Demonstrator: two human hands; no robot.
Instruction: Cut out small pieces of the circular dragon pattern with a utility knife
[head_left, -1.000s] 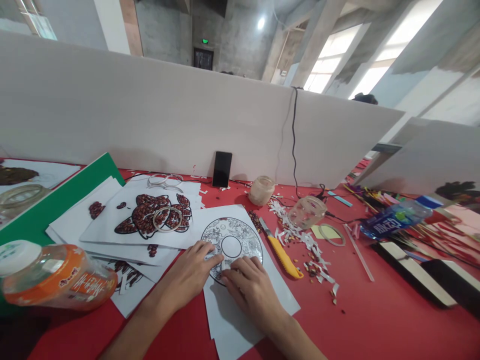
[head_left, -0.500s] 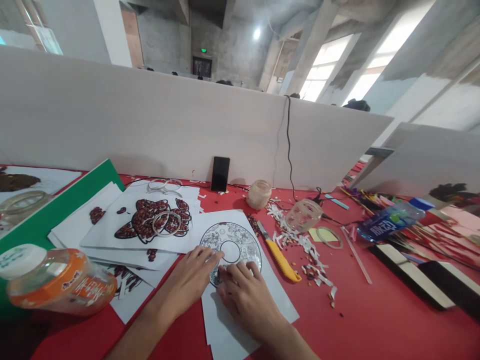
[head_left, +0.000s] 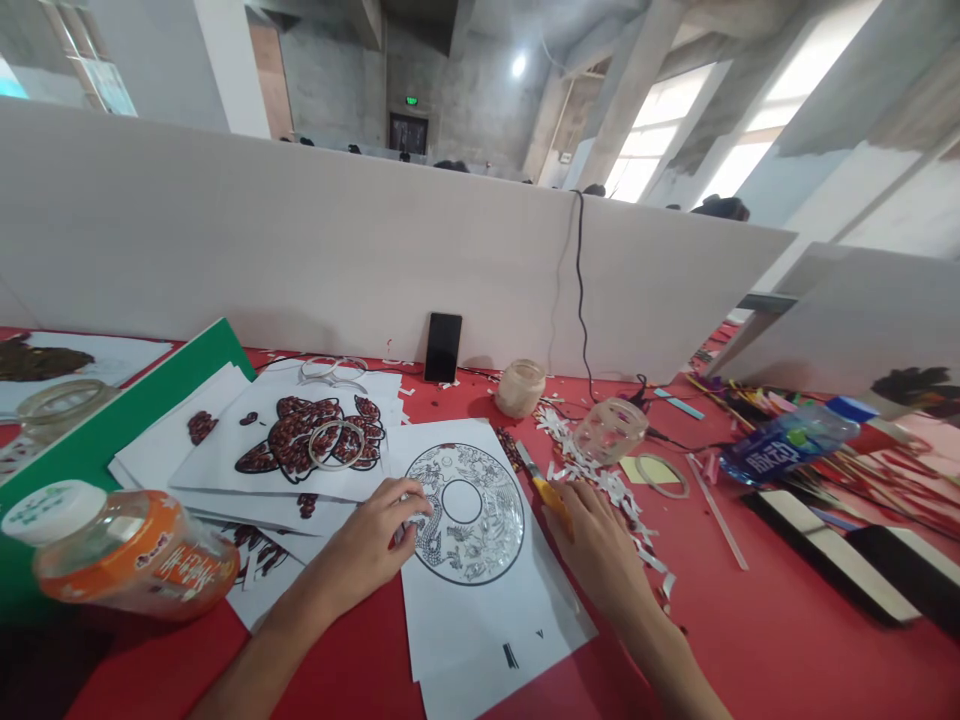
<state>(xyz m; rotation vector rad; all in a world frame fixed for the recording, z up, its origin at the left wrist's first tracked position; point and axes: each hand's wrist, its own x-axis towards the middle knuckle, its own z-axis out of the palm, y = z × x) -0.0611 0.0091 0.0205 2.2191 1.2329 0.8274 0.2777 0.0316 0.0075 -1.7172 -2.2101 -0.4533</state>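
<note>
A white sheet [head_left: 450, 640] printed with a round black-and-white picture [head_left: 480, 545] lies in front of me, with dark marks near its lower end. My left hand [head_left: 382, 530] rests at the left edge of the round picture, holding nothing, its thumb and bent fingers apart. To the right of the sheet, my right hand [head_left: 596, 545] is closed over the handle of a yellow utility knife [head_left: 553, 497]. The knife lies on the table, its blade pointing away from me. The palm hides the rear of the handle.
Left are papers with a bean picture [head_left: 300, 440], a green board [head_left: 202, 350] and an orange-labelled jar [head_left: 135, 560]. A phone [head_left: 442, 347] leans on the white partition [head_left: 337, 250]. Glass jars [head_left: 609, 430], paper strips, a water bottle [head_left: 799, 440] and a black-edged block [head_left: 832, 555] are behind and right.
My right hand has left the round picture and moved right onto the utility knife. My left hand has drawn back slightly to the left, uncovering the round picture.
</note>
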